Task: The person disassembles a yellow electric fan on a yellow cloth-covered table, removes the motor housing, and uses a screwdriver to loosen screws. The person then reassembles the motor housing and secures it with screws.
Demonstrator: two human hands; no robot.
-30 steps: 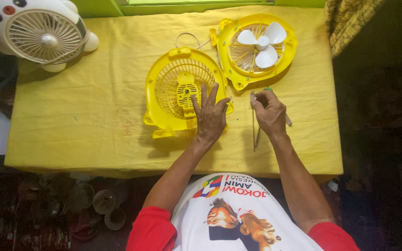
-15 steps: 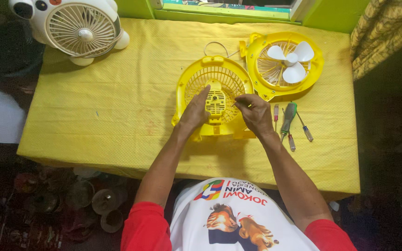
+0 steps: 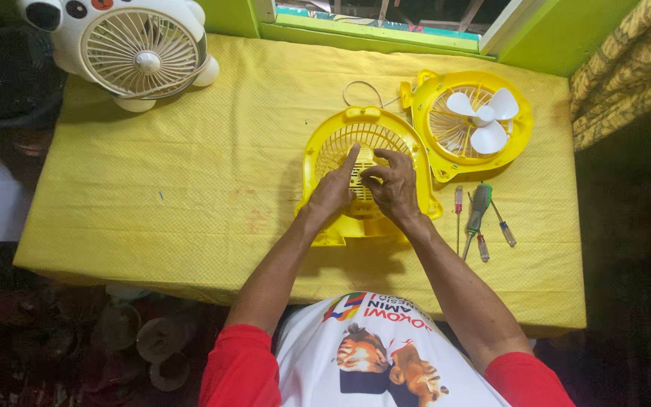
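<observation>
Resting hands (image 3: pixel 367 188) on fan grille (image 3: pixel 325 154)

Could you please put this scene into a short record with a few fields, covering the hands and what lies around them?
Surface: table under a yellow cloth
Left hand: on the yellow fan grille, fingers at its centre
Right hand: on the same grille, fingers curled at the centre
Beside the grille: yellow fan half with white blades, to its upper right, with a thin wire loop between them
Tools: screwdrivers lying on the cloth right of the hands, untouched
Far corner: white fan, standing apart
</observation>
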